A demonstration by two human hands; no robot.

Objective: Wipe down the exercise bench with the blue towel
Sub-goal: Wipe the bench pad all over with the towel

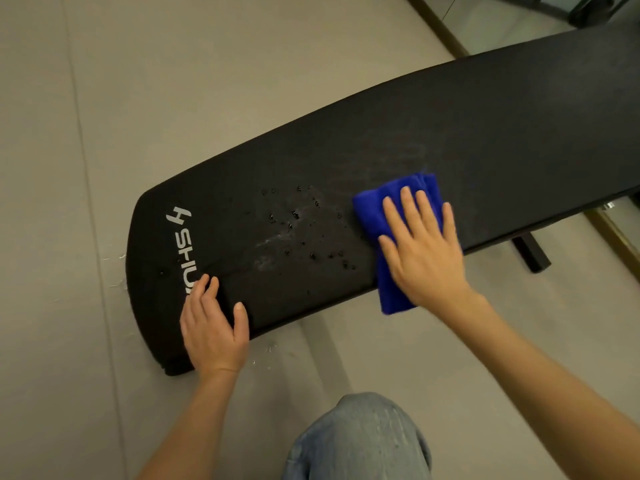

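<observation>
The black padded exercise bench (450, 133) runs from lower left to upper right, with a white logo near its left end. Water droplets (304, 226) and pale smears lie on the pad left of the towel. A folded blue towel (372, 206) lies on the near side of the pad, its lower end hanging over the edge. My right hand (424, 247) presses flat on the towel with fingers spread and straight. My left hand (214, 327) rests on the bench's near edge by the logo, fingers relaxed, thumb on the pad.
Grey floor mats (104, 133) surround the bench. A black bench leg (531, 254) sticks out below the pad at right. A wooden floor strip (440, 26) and dark equipment stand at the top right. My knee in light jeans (356, 441) is at the bottom.
</observation>
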